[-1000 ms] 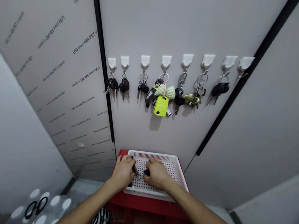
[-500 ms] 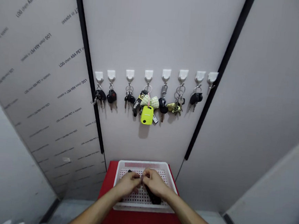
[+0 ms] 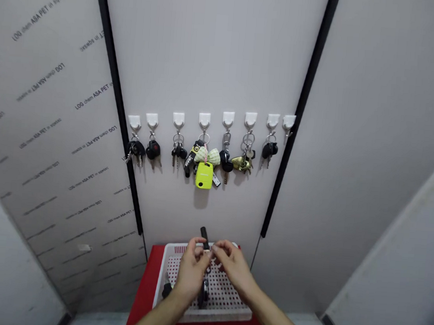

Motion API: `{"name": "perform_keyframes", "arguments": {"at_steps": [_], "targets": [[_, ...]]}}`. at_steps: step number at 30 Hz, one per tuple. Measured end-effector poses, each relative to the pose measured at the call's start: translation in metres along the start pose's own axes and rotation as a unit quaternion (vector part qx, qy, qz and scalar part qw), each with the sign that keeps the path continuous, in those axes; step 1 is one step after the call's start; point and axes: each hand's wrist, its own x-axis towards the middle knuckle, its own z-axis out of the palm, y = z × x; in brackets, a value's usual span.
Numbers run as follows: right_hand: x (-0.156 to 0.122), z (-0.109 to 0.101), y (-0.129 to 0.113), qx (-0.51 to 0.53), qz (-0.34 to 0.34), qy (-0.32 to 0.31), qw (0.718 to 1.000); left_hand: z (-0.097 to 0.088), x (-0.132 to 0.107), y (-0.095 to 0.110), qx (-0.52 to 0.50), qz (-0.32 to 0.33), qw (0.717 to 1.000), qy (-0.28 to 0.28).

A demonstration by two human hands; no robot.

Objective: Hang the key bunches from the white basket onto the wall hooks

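Over the basket, my left hand (image 3: 193, 266) is closed on a bunch of keys. A black strap or tag (image 3: 204, 235) sticks up above its fingertips, and a dark key fob (image 3: 203, 292) dangles below. Facing it, my right hand (image 3: 234, 265) has its thumb and fingertips pinched at the bunch's ring; the exact hold is partly hidden. Under both hands is the white plastic basket (image 3: 223, 317) with a perforated bottom. Another dark key (image 3: 167, 288) lies in its left side, beside my left wrist.
Key bunches hang from a row of white wall hooks, among them a bright yellow-green fob (image 3: 204, 175) and a gold-coloured one (image 3: 240, 163). The rightmost hook (image 3: 289, 122) bears no keys. A red-covered stand (image 3: 141, 287) supports the basket. Black strips (image 3: 122, 105) edge the wall panel.
My hands have lifted the keys; the black strap now points upward and the fob hangs down. A key at the basket's left has come into view. The camera view has shifted slightly.
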Motion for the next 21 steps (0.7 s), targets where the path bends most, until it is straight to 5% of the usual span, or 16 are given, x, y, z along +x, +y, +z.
{"name": "perform_keyframes", "arguments": {"at_steps": [6,12,16,21], "targets": [[-0.003,-0.031,-0.029,0.092,-0.041,0.060,0.993,0.039,-0.004,0.021,0.031,0.073,0.991,-0.104],[-0.006,-0.070,-0.083,0.124,-0.085,0.154,0.977,0.090,0.009,0.068,0.002,0.108,0.978,-0.177],[0.002,-0.097,-0.126,0.116,-0.158,0.229,0.954,0.124,0.024,0.101,0.035,0.188,0.964,-0.183],[0.021,-0.118,-0.167,0.077,-0.238,0.325,0.912,0.148,0.042,0.132,0.196,0.277,0.925,-0.170]]}}
